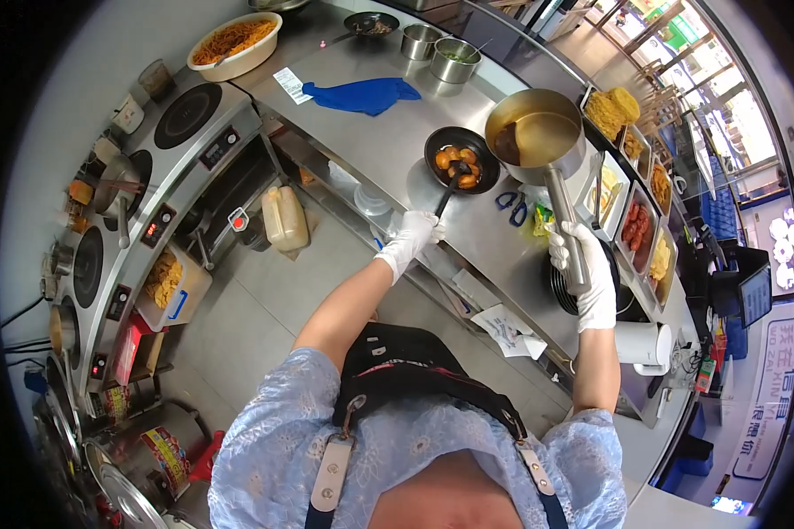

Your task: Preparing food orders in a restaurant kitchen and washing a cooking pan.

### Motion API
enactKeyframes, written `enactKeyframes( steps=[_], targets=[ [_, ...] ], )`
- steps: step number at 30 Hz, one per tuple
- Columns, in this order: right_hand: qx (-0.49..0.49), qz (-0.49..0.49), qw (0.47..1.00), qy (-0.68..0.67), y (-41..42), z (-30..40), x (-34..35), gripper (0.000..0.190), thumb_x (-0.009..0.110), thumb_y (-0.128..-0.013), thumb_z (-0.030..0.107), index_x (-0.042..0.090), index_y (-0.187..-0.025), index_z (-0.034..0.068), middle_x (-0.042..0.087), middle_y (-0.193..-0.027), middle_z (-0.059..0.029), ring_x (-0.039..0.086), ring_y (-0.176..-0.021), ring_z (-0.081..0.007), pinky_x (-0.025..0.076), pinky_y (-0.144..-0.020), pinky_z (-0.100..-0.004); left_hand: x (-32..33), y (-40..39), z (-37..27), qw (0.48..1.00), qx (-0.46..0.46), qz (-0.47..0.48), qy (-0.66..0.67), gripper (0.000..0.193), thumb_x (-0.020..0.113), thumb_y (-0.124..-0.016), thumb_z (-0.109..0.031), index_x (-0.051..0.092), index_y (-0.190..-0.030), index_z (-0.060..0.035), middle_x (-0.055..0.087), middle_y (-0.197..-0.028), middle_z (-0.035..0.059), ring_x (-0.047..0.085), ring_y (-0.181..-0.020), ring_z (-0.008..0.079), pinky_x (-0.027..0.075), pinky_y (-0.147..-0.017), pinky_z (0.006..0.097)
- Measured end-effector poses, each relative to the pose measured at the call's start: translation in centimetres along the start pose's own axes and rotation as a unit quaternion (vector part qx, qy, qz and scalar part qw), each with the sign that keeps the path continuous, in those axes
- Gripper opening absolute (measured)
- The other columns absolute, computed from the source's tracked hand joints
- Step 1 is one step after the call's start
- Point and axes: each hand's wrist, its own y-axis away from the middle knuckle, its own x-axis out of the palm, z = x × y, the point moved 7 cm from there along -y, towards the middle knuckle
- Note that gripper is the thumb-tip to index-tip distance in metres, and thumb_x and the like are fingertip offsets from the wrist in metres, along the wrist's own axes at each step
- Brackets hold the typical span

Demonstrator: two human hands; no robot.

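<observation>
My left hand (413, 235), in a white glove, grips the black handle of a spoon or ladle (449, 192). Its head lies among glossy orange-brown rounded food pieces (455, 159) in a black bowl (435, 176) on the steel counter. My right hand (583, 270), gloved too, is closed around the long handle of a steel saucepan (533, 170). Brownish liquid (548, 135) and a dark piece (508, 143) show inside the pan. Its rim appears right beside the bowl; whether it rests on anything I cannot tell.
Blue-handled scissors (513, 207) and a yellow-green packet (542, 220) lie below the saucepan. Food trays (637, 227) line the right side. A blue cloth (364, 96) and steel pots (455, 68) sit farther back. Induction hobs (188, 116) run along the left; a plastic jug (283, 218) stands on the floor.
</observation>
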Motion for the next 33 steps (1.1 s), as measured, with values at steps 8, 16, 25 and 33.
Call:
enactKeyframes(
  steps=[8,16,25,33],
  targets=[
    [0.043,0.073,0.992,-0.093,-1.6,0.6,-1.4,0.027,0.053,-0.088,0.013,0.044,-0.109,-0.001,0.049,-0.069,-0.0065,0.046,-0.048,-0.0097,0.043,-0.039,-0.0197,0.9,-0.9,0.4,0.992,0.074,-0.101,-0.036,0.01,0.058,-0.087,-0.006,0.06,-0.084,0.0035,0.063,-0.067,0.0109,0.061,-0.05,0.0169,0.049,-0.044,0.0246],
    [0.048,0.094,0.993,-0.052,-1.1,1.0,-3.7,0.028,0.054,-0.086,0.014,0.046,-0.103,-0.006,0.05,-0.072,-0.0054,0.047,-0.052,-0.0092,0.043,-0.042,-0.0198,2.0,1.1,-2.5,0.968,0.115,-0.18,-0.131,0.013,0.056,-0.085,-0.004,0.063,-0.078,0.0039,0.063,-0.06,0.01,0.061,-0.047,0.0163,0.048,-0.042,0.0276],
    [0.054,0.118,0.991,-0.046,-0.3,1.9,-3.8,0.029,0.054,-0.087,0.017,0.048,-0.103,-0.006,0.049,-0.07,-0.0032,0.047,-0.052,-0.0085,0.043,-0.042,-0.019,3.2,1.2,-1.7,0.958,0.106,-0.183,-0.193,0.022,0.052,-0.08,-0.01,0.068,-0.068,-0.0016,0.065,-0.06,0.0112,0.066,-0.057,0.0188,0.052,-0.059,0.032],
    [0.054,0.106,0.992,-0.029,-1.0,2.0,-3.7,0.02,0.054,-0.087,0.018,0.051,-0.094,-0.001,0.05,-0.069,-0.0038,0.048,-0.051,-0.011,0.042,-0.043,-0.0218,4.1,0.0,-1.1,0.984,0.075,-0.158,-0.022,0.015,0.059,-0.083,-0.006,0.064,-0.075,0.0056,0.063,-0.06,0.0124,0.063,-0.05,0.0164,0.051,-0.046,0.0297]
  ],
)
